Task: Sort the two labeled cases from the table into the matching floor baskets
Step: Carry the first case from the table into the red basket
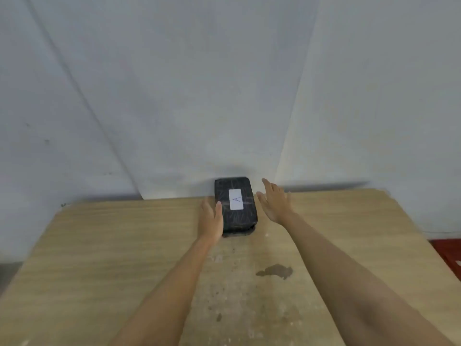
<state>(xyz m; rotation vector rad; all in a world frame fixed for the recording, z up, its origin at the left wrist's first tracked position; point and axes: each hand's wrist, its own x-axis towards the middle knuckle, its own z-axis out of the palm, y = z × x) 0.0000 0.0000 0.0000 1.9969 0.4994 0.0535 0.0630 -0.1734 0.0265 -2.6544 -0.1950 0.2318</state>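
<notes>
A black patterned case (235, 216) lies at the far edge of the wooden table (124, 245), against the wall. A white label marked "A" is stuck on its top. A second dark case seems to lie under it, only its lower edge showing. My left hand (212, 218) is flat against the case's left side, thumb on its top edge. My right hand (274, 201) hovers open just right of the case, a small gap between them. No floor baskets are in view.
A grey-white wall (224, 96) rises straight behind the table. A dark stain (275, 270) marks the tabletop in front of the case. Something red (449, 255) shows on the floor past the table's right edge.
</notes>
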